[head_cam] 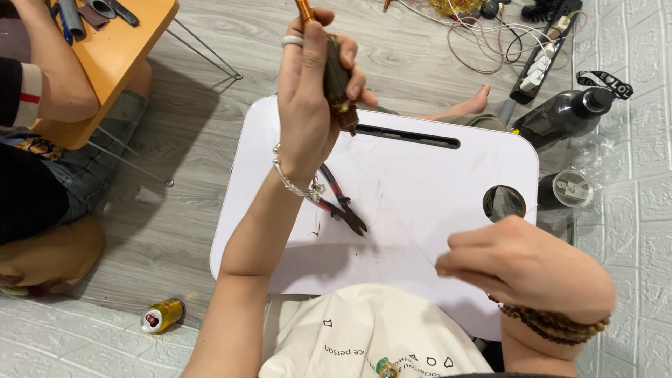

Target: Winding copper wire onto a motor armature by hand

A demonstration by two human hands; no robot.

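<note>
Your left hand (308,91) is raised over the white tabletop (420,189), its grip closed around a dark, brown-handled tool (337,80) with an orange shaft poking out the top — it looks like you are mid-work on a fine wire. Your right hand (521,266) is pinched shut low at the tabletop's near edge (whether it holds a thin strand, I cannot tell). The red-handled pliers (343,206) lie free beneath your left wrist; a next move likely calls for steady tension.
</note>
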